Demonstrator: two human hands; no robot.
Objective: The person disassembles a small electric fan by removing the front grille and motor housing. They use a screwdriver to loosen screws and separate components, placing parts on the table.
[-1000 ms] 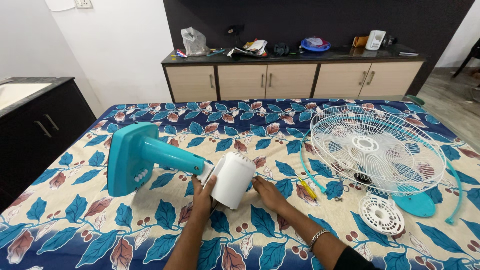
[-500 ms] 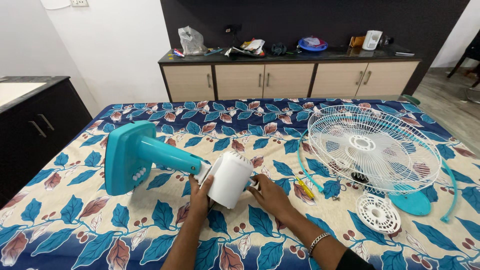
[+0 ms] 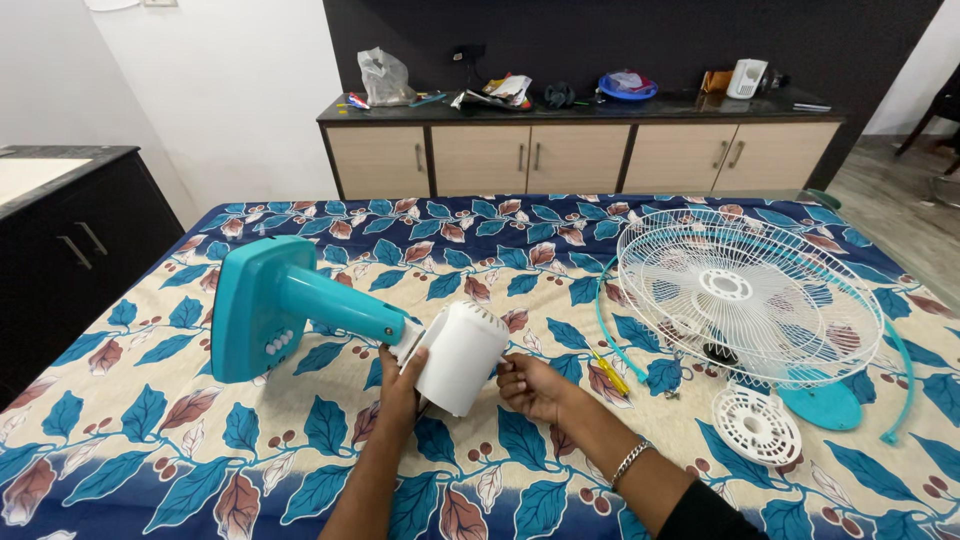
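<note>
- The left hand [image 3: 400,385] grips the white motor housing [image 3: 462,357], unmoved since before.
- The right hand [image 3: 530,385], at its 3 o'clock, now pinches something small there.

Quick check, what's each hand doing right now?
Left hand: closed on the white motor housing of the teal fan stand.
Right hand: fingers curled beside the housing; whether it holds anything cannot be told.

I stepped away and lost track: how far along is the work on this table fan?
Done: the white wire guard, the small white round cap and the teal ring lie loose on the bedspread. In hand: the left hand steadies the white motor housing on the teal stand; the right hand works at its side. Left: housing and stand remain joined.
</note>
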